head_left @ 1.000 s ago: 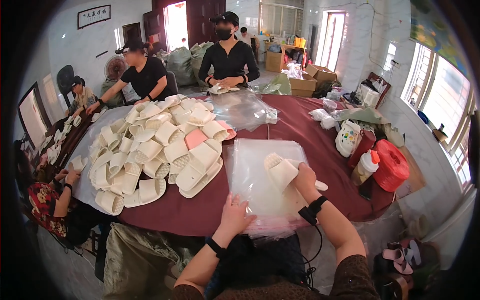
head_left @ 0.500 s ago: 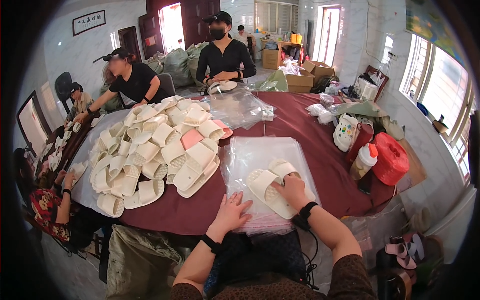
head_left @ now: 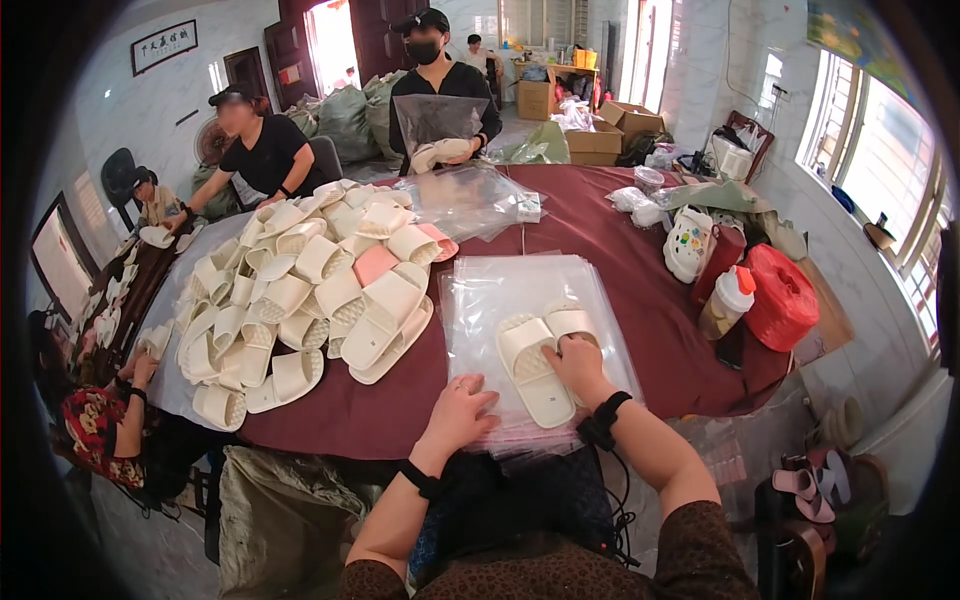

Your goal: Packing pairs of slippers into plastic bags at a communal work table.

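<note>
The largest thing is the maroon cloth-covered counter, spreading out around the flat stack of clear plastic bags, which lies at its near edge. Beyond the stack and a little to its left stands a co-worker in a black top and black cap, holding pale footwear by a raised sheet of clear plastic. Left of the stack rises the big heap of cream moulded slippers, with a salmon-pink slipper among them. Right of the stack, well apart from it, sits a bulky roll of bright red plastic. On the stack itself, toward its near right part, lies a pair of cream open-toed slippers, side by side, toes pointing away. The white clog with coloured charms and the clear bottle with an orange cap stand right of the stack. The hands are apart: the right hand touches the pair, its fingers curled over the right-hand slipper, though whether it grips cannot be told; the left hand, empty, fingers loosely spread, is at the stack's near left corner. Smallest is a little white box, beyond the stack.
</note>
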Tool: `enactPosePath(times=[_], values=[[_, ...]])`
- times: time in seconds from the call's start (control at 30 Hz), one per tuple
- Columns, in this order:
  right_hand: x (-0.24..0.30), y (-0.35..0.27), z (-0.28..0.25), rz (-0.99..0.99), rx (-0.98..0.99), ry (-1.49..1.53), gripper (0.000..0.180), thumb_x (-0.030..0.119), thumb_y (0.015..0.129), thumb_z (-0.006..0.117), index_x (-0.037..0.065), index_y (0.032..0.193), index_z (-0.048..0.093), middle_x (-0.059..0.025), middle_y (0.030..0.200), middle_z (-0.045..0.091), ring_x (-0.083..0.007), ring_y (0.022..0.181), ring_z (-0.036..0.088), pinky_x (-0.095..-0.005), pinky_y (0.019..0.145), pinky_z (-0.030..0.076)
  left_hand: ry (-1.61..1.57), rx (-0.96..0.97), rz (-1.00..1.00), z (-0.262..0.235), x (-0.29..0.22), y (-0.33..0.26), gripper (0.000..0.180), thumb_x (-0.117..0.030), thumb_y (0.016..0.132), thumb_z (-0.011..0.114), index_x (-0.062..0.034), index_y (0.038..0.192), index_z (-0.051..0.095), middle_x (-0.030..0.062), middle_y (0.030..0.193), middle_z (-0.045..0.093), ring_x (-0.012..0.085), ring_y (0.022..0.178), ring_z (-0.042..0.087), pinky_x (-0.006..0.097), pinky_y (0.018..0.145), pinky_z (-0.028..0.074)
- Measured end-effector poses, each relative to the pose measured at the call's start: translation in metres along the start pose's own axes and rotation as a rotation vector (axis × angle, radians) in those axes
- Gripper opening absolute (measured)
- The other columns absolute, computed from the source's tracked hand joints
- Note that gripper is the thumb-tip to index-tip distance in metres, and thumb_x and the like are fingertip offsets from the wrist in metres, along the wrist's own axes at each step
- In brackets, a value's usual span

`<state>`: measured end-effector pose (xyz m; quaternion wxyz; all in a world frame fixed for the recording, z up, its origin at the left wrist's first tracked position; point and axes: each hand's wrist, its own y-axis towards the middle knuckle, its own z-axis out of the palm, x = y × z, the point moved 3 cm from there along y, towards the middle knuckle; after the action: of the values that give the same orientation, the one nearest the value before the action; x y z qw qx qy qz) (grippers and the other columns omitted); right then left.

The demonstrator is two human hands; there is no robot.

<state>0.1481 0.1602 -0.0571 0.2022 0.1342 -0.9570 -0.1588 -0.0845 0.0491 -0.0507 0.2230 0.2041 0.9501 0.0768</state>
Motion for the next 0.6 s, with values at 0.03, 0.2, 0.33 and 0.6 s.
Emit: enactPosePath(times=[0.03,0.2,0.33,0.6], values=[[-0.003,0.000,0.000,0.023,0.039,0.053,0.044,0.041,0.093,0.059,-0.002,0.085,0.067,-0.0227,0.090,0.067,-0.0399,0.083,0.066,-0.0487,0.077,0.053,-0.072,0.019,-0.014,0.000,-0.001,0.001,0.040,-0.029,0.075,0.077,-0.0143,0.112,0.071,0.0179,0.137,0.055,0.0355,0.129,0.048,0.047,0.105,0.042],[-0.012,-0.004,-0.019,0.109,-0.082,0.249,0.041,0.036,0.092,0.063,-0.003,0.078,0.065,-0.0228,0.085,0.066,-0.0398,0.078,0.065,-0.0481,0.072,0.050,-0.130,-0.065,-0.015,0.002,-0.002,0.002,0.033,-0.025,0.077,0.076,-0.0114,0.106,0.072,0.0150,0.130,0.061,0.0325,0.120,0.056,0.042,0.097,0.049],[-0.006,-0.016,-0.058,0.136,-0.185,0.541,0.038,0.028,0.091,0.065,-0.006,0.075,0.061,-0.0220,0.080,0.064,-0.0378,0.069,0.061,-0.0457,0.067,0.048,-0.157,-0.084,-0.038,0.004,0.010,0.005,0.023,-0.021,0.082,0.072,-0.0098,0.102,0.071,0.0148,0.123,0.065,0.0327,0.107,0.064,0.041,0.094,0.050],[0.042,-0.114,-0.094,-0.441,0.268,0.616,0.022,0.015,0.087,0.068,0.003,0.104,0.067,-0.0187,0.086,0.067,-0.0371,0.082,0.066,-0.0416,0.077,0.052,-0.238,-0.234,-0.079,-0.005,-0.002,0.018,0.015,-0.019,0.090,0.061,-0.0066,0.097,0.063,0.0145,0.119,0.066,0.0363,0.100,0.065,0.045,0.085,0.053]])
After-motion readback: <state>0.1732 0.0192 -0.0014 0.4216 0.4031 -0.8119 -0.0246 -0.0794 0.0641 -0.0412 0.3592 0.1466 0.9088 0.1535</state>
